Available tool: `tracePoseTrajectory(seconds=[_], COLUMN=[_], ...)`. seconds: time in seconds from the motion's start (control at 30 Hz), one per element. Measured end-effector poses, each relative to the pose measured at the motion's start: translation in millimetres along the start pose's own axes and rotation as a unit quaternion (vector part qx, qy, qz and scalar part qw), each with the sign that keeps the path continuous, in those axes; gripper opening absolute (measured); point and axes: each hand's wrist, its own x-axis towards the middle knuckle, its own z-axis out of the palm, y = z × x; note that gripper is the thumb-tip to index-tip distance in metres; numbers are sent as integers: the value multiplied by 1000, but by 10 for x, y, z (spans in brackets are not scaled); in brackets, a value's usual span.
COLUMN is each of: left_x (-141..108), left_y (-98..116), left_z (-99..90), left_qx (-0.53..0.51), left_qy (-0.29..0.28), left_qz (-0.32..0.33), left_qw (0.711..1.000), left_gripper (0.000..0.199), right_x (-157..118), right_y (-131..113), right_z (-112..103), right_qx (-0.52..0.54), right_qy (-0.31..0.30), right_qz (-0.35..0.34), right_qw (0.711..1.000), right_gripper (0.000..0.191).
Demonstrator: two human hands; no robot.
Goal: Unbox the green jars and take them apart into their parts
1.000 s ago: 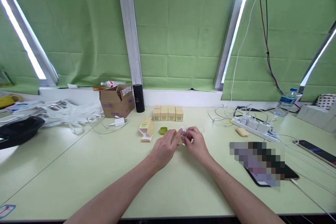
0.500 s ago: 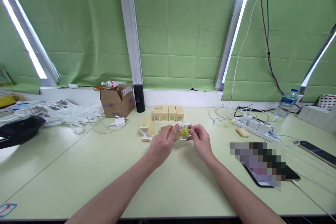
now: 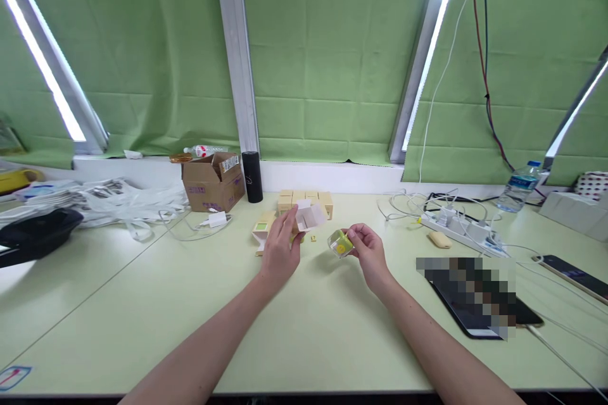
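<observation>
In left hand (image 3: 280,252): opened white-lined carton (image 3: 311,217), gripped at its left side, pale inside turned toward right hand (image 3: 369,254). In right hand: small clear-and-green plastic case (image 3: 340,244), yellow detail inside, pinched at its right end between thumb and fingers, tilted, raised off tabletop (image 3: 304,335), apart from the carton. Between the hands, slightly beyond: tiny yellow piece (image 3: 313,238), lying on tabletop. Just beyond left thumb: green piece (image 3: 300,237), mostly hidden, shape not readable. Just left of left hand: second opened carton (image 3: 263,226), partly covered by fingers. Beyond left hand: row of small kraft boxes (image 3: 325,200), side by side, partly blocked by the held carton. Farther beyond, leftward: brown cardboard box (image 3: 211,188), black cylinder (image 3: 252,178) just beside it. Well right of right hand: beige rounded case (image 3: 439,240), with white power strip (image 3: 463,233) near.
</observation>
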Motion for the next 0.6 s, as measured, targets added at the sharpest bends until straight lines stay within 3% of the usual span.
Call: tracePoseTrajectory(seconds=[0.1, 0.17, 0.4, 0.6], left_x=[8, 20, 84, 81], left_y=[11, 32, 82, 57], left_z=[31, 51, 49, 16], left_qx=[-134, -229, -478, -573], left_qy=[-7, -14, -2, -41], left_qz=[-82, -148, -301, -343], left_qw=[987, 962, 825, 744], left_gripper=[62, 62, 80, 49], right_x=[12, 22, 5, -49], right_y=[71, 121, 240, 248], right_z=[12, 17, 15, 12], right_qx=[-58, -94, -212, -278], right_qy=[-43, -80, -149, -182], right_qz=[2, 6, -19, -29], right_qw=[997, 992, 966, 943], right_gripper=[52, 52, 33, 19])
